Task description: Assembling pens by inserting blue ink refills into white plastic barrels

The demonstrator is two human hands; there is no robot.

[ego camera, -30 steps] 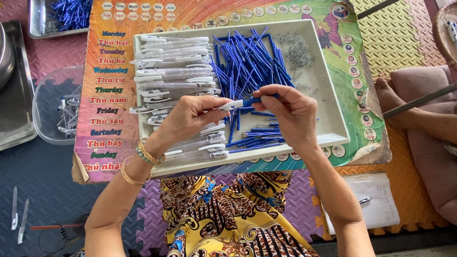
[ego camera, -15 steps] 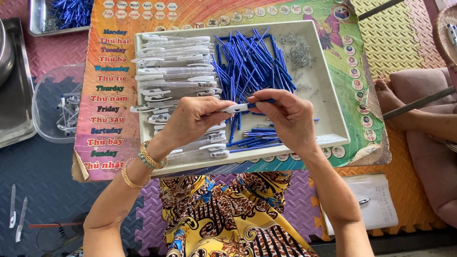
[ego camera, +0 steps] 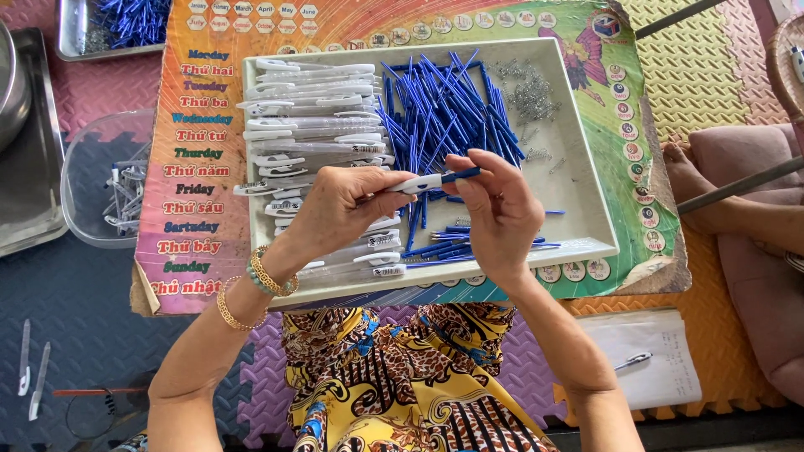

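**Pen coming together over the tray**

Both hands are up over the middle of the frame, and they have lifted a touch since a second ago. The left hand (ego camera: pixel 339 209) is closed on the white barrel (ego camera: pixel 419 182), pinching it between thumb and fingers. The right hand (ego camera: pixel 498 209) is closed too, fingertips gripping the blue refill (ego camera: pixel 459 176). A second ago the two parts lay level; now the pair tilts up to the right, with much of the blue still showing beyond the white, so by my judgement the refill is only partly seated.

Below them sits the tray (ego camera: pixel 586 213): white barrels (ego camera: pixel 314 109) stacked on its left side, blue refills (ego camera: pixel 444 109) heaped in the centre, small metal springs (ego camera: pixel 528 88) at upper right (tiny, hard to count).

The tray rests on a bright poster board (ego camera: pixel 197 201) serving as worktop: a column of coloured words down its left strip, round badges along its right and lower edges, a rainbow sweep across the top. A clear tub (ego camera: pixel 100 192) of metal bits sits at left; a paper pad (ego camera: pixel 649 360) with a pen lies at lower right.
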